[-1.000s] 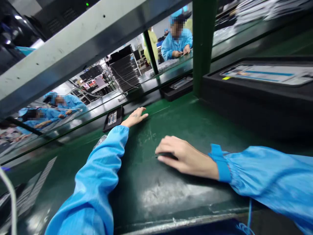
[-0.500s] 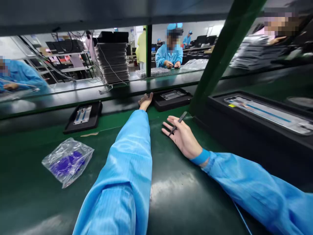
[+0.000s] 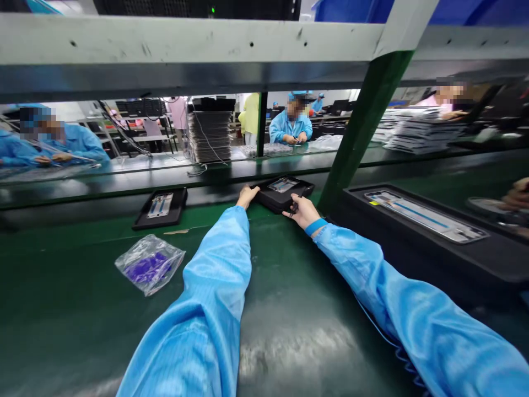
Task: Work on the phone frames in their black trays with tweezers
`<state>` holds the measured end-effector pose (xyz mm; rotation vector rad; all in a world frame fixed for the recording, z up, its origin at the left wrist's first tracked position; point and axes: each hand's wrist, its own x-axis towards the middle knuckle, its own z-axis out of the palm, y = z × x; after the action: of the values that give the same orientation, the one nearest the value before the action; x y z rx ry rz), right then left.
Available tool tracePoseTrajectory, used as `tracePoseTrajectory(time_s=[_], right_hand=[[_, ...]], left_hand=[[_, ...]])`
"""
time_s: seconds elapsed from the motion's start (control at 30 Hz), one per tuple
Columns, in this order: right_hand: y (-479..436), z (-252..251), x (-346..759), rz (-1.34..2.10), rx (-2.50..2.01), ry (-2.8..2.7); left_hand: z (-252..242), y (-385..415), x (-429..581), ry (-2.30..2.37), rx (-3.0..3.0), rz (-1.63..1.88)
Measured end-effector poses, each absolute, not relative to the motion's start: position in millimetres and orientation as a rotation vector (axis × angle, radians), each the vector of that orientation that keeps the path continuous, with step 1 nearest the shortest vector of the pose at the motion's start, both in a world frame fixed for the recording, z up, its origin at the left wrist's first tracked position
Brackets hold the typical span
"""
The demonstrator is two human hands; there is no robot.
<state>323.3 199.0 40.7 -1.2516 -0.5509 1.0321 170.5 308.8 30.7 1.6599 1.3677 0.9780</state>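
My left hand (image 3: pixel 247 197) reaches far forward and grips the left edge of a black tray (image 3: pixel 268 198), its thumb along the rim. A small silver phone-frame-like part (image 3: pixel 283 184) with blue strips lies in that tray. At the tray's front right corner, my right hand (image 3: pixel 305 212) has its fingers against the edge. Dark tweezers (image 3: pixel 294 207) are tucked in the right hand, partly hidden by its fingers. The tray sits turned at a slight angle on the green work surface (image 3: pixel 285 286).
Left of it lies another black tray (image 3: pixel 178 208) with a similar part, behind a clear bag (image 3: pixel 151 266) of purple pieces. A stack of black trays (image 3: pixel 433 264) stands at right beside a slanted green post (image 3: pixel 351 143). A shelf beam (image 3: pixel 185 47) crosses overhead; co-workers sit beyond.
My right hand has moved forward to the tray's front corner. The left hand has closed on the tray's left edge, and the tray has turned a little. The view has tilted up.
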Motion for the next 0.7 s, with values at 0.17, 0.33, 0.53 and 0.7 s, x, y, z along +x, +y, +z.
tracePoseTrajectory(time_s=[0.17,0.33,0.53,0.7], right_hand=[[165,54,303,1.173,-1.211,-0.706],[102,64,280,1.362,-1.151,-0.879],[-6,59,270,1.560,-1.104,-1.100],[-84,55,273,1.636,-1.168,-1.291]], left_hand=[[47,252,123,1.311,1.396,1.019],[58,165,60,1.251,1.260,1.070],[51,9,0,1.148,1.223,0.977],[31,-88,-21,1.121,1.276,0.882]])
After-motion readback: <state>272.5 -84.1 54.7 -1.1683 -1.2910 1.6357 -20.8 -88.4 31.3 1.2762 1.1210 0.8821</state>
